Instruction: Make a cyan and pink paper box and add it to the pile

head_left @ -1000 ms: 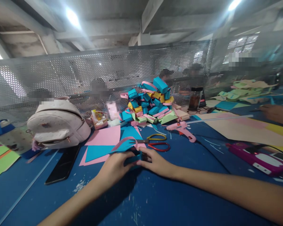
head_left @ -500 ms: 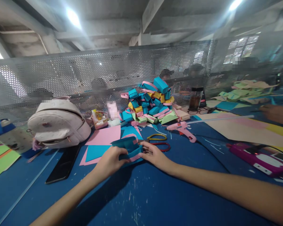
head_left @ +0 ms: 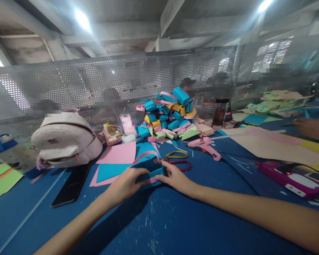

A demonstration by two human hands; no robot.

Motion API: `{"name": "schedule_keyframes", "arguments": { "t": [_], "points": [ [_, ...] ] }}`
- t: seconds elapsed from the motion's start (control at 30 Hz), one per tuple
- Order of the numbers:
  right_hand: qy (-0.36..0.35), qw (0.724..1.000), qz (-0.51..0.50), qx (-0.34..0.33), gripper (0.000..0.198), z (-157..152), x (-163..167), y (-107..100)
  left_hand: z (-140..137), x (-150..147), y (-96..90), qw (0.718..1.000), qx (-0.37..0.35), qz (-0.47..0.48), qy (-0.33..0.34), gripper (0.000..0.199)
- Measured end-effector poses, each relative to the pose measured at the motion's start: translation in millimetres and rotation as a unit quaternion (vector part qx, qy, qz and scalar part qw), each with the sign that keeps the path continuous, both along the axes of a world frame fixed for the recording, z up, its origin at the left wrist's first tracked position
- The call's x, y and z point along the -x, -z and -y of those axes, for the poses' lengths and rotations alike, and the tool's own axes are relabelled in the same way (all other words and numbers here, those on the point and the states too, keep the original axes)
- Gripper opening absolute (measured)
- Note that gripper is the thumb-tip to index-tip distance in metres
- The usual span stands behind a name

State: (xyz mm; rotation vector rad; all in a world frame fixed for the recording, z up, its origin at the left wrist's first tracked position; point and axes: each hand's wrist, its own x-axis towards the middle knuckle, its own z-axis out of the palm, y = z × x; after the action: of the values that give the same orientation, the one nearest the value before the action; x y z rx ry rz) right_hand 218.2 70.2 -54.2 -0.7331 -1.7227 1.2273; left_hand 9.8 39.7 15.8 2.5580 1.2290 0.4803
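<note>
Between my two hands, a small blue paper box [head_left: 148, 165] with a pink paper strip [head_left: 146, 154] arching at its far side is held above the blue table [head_left: 175, 223]. My left hand [head_left: 129, 182] grips its left side, thumb and fingers bent on the paper. On the right side, my right hand [head_left: 177, 180] pinches the box with thumb and fingertips. Just behind my right hand lie scissors [head_left: 184, 165] with one yellow and one red handle loop; their blades are mostly hidden. Pink sheets [head_left: 119, 153] and a blue sheet [head_left: 110, 173] lie behind my left hand.
A pile of blue and yellow paper boxes [head_left: 167, 117] stands at the back. A pink glue gun [head_left: 206, 146] with a cord lies to the right, beyond it a purple device [head_left: 289, 180]. A white backpack [head_left: 66, 138] and a phone [head_left: 71, 186] are left. Another person's hand [head_left: 311, 129] is far right.
The blue box has shifted slightly right and tilted so that its inner side shows differently. Both hands have moved a little with it and still grip it.
</note>
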Motion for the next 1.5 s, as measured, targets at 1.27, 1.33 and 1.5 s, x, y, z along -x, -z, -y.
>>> {"name": "schedule_keyframes", "arguments": {
  "t": [1.27,1.33,1.5],
  "points": [
    [-0.048,0.995,-0.073,0.041,0.051,-2,2,-3,-3,2,1.8,0.997,-0.051,0.056,0.014,0.020],
    [-0.049,0.995,-0.071,0.047,0.058,-3,2,1,-2,0,3.5,0.997,-0.051,0.060,0.016,0.020],
    [-0.039,0.998,-0.044,0.019,0.068,-4,0,6,3,-3,6.0,0.996,-0.050,0.066,0.016,0.024]
  ]
}}
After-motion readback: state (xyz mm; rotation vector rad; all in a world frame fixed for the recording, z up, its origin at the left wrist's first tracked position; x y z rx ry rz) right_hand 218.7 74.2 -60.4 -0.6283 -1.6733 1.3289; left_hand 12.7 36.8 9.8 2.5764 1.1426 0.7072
